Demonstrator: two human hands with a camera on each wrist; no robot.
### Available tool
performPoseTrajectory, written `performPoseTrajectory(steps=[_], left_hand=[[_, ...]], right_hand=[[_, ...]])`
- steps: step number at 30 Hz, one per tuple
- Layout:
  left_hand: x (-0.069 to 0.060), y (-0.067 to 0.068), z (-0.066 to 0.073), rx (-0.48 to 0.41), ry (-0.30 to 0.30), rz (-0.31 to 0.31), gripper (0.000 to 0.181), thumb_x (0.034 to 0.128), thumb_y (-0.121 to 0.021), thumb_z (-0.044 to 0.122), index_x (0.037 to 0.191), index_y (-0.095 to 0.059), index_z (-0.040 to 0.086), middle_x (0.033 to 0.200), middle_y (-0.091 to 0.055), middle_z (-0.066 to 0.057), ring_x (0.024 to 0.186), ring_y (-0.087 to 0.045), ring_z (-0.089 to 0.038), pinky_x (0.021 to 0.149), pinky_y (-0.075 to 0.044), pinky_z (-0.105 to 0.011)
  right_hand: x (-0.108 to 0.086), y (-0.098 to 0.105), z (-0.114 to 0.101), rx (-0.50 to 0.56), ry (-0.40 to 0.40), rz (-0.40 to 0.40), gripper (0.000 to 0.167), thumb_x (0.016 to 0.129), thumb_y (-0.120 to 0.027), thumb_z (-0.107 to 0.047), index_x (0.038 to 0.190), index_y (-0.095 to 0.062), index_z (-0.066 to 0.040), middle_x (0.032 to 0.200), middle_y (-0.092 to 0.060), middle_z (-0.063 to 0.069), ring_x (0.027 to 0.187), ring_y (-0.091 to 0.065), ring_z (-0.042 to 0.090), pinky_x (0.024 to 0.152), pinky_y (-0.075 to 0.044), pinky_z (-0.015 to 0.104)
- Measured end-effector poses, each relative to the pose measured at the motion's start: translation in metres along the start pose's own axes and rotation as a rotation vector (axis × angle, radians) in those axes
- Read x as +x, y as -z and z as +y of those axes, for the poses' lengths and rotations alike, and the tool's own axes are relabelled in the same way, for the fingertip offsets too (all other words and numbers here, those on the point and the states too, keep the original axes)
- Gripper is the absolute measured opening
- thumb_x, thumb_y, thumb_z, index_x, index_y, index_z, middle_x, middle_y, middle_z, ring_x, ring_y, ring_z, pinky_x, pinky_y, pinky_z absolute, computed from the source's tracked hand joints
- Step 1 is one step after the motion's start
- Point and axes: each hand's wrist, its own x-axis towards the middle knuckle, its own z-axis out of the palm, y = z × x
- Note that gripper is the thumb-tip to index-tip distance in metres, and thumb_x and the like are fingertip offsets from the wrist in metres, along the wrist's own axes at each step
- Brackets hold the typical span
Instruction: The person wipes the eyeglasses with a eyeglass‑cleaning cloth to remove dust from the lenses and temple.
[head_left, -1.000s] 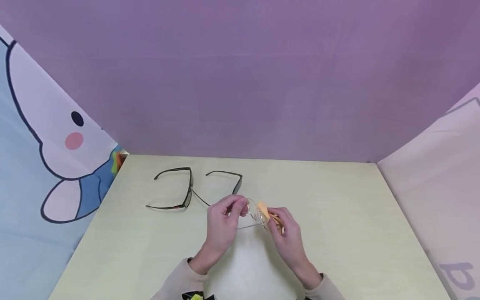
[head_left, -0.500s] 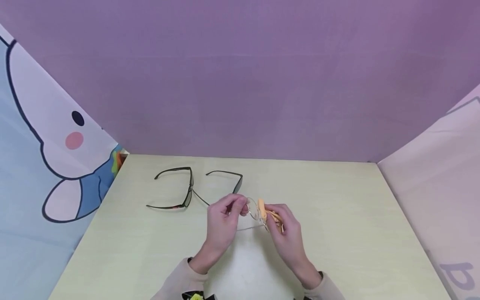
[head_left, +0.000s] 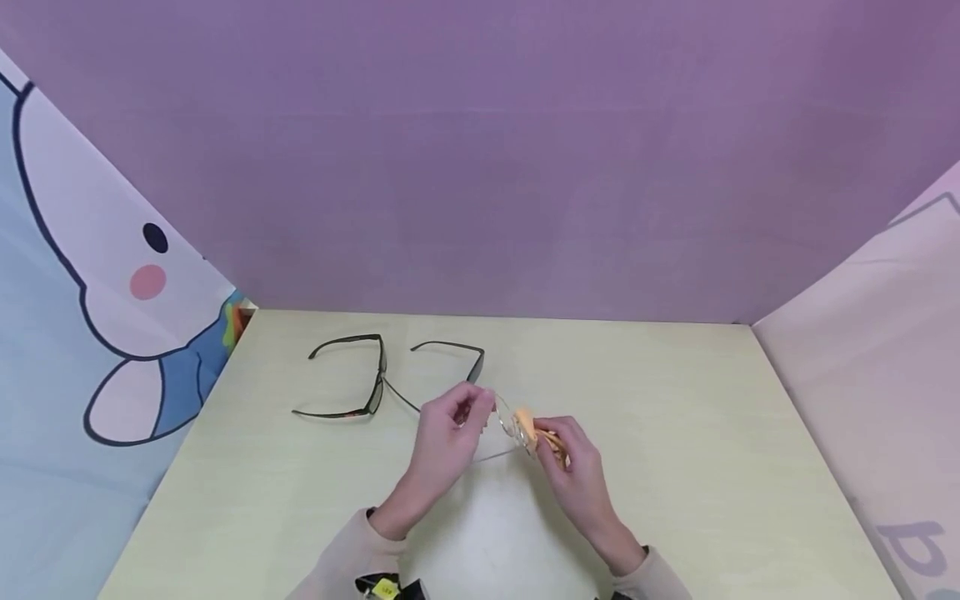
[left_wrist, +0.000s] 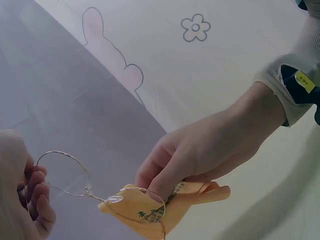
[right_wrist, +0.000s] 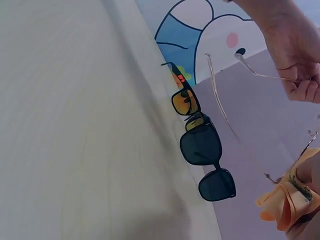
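A pair of thin metal-rimmed eyeglasses (left_wrist: 88,191) is held up between the hands. My left hand (head_left: 448,433) pinches it by one end of the front, beside the rim. My right hand (head_left: 579,475) grips an orange cloth (left_wrist: 207,194) with printed lettering, folded against the other lens, thumb on top. In the left wrist view the cloth lies behind that lens and part of the rim. Both temples (right_wrist: 218,95) stick out unfolded in the right wrist view. The left fingertips are partly hidden in the head view.
Two dark-framed pairs of sunglasses lie unfolded beyond the left hand: one at the left (head_left: 377,392), the other (head_left: 477,365) partly hidden by that hand. The pale table (head_left: 675,400) meets a purple backdrop (head_left: 480,167) and printed side cloths.
The orange cloth tips upright at the lens, then leans back as the right hand shifts slightly up and down. The left hand rises a little, its wrist moving left. Both sunglasses stay put.
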Motion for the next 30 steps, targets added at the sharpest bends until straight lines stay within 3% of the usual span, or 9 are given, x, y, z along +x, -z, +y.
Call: performPoseTrajectory(steps=[5, 9, 13, 17, 21, 26, 30], left_hand=[[0.004, 0.005, 0.006, 0.077, 0.033, -0.111, 0.019, 0.0994, -0.068, 0.015, 0.081, -0.072, 0.012, 0.065, -0.055, 0.006, 0.060, -0.047, -0.007, 0.055, -0.039, -0.019], [0.007, 0.010, 0.010, 0.149, 0.024, -0.274, 0.020, 0.0966, -0.068, 0.011, 0.077, -0.072, 0.014, 0.064, -0.058, 0.009, 0.057, -0.047, -0.005, 0.055, -0.041, -0.019], [0.010, 0.014, 0.017, 0.275, -0.028, -0.446, 0.021, 0.0944, -0.069, 0.013, 0.073, -0.070, 0.015, 0.063, -0.059, 0.012, 0.055, -0.045, -0.001, 0.056, -0.042, -0.018], [0.014, 0.020, 0.023, 0.506, -0.190, -0.623, 0.027, 0.0929, -0.069, 0.015, 0.068, -0.063, 0.021, 0.060, -0.051, 0.017, 0.055, -0.040, 0.003, 0.056, -0.038, -0.016], [0.013, 0.024, 0.032, 0.724, -0.443, -0.735, 0.029, 0.0920, -0.068, 0.016, 0.066, -0.056, 0.023, 0.060, -0.041, 0.017, 0.058, -0.037, 0.001, 0.059, -0.034, -0.016], [0.005, 0.023, 0.039, 0.980, -0.749, -0.688, 0.021, 0.0903, -0.073, 0.022, 0.071, -0.066, 0.023, 0.066, -0.053, 0.015, 0.064, -0.048, -0.004, 0.065, -0.042, -0.019], [-0.003, 0.020, 0.041, 1.254, -0.929, -0.655, 0.006, 0.0894, -0.076, 0.024, 0.084, -0.074, 0.023, 0.081, -0.066, 0.013, 0.078, -0.059, -0.006, 0.076, -0.047, -0.021]], right_hand=[[0.001, 0.001, -0.002, 0.011, 0.037, -0.005, 0.025, 0.095, -0.068, 0.006, 0.115, -0.071, -0.008, 0.107, -0.069, 0.003, 0.087, -0.064, 0.011, 0.067, -0.060, 0.025], [0.003, 0.003, -0.003, 0.017, 0.069, 0.005, 0.027, 0.093, -0.069, 0.008, 0.116, -0.071, -0.008, 0.107, -0.069, 0.004, 0.087, -0.065, 0.013, 0.071, -0.060, 0.024], [0.005, 0.006, -0.002, 0.003, 0.064, 0.025, 0.029, 0.092, -0.070, 0.009, 0.116, -0.072, -0.007, 0.107, -0.069, 0.005, 0.086, -0.063, 0.011, 0.071, -0.057, 0.019], [0.008, 0.009, -0.004, -0.001, 0.060, 0.043, 0.030, 0.091, -0.070, 0.009, 0.116, -0.072, -0.008, 0.107, -0.069, 0.006, 0.086, -0.060, 0.009, 0.068, -0.053, 0.017], [0.011, 0.012, -0.009, 0.011, 0.062, 0.032, 0.029, 0.093, -0.069, 0.008, 0.116, -0.072, -0.008, 0.109, -0.069, 0.006, 0.089, -0.061, 0.009, 0.070, -0.053, 0.016], [0.012, 0.013, -0.015, 0.040, 0.019, -0.014, 0.025, 0.097, -0.067, 0.003, 0.118, -0.072, -0.010, 0.111, -0.069, 0.004, 0.095, -0.062, 0.008, 0.074, -0.054, 0.016], [0.014, 0.012, -0.020, 0.060, 0.014, -0.024, 0.023, 0.098, -0.066, 0.002, 0.118, -0.072, -0.010, 0.111, -0.069, 0.005, 0.098, -0.063, 0.011, 0.076, -0.054, 0.016]])
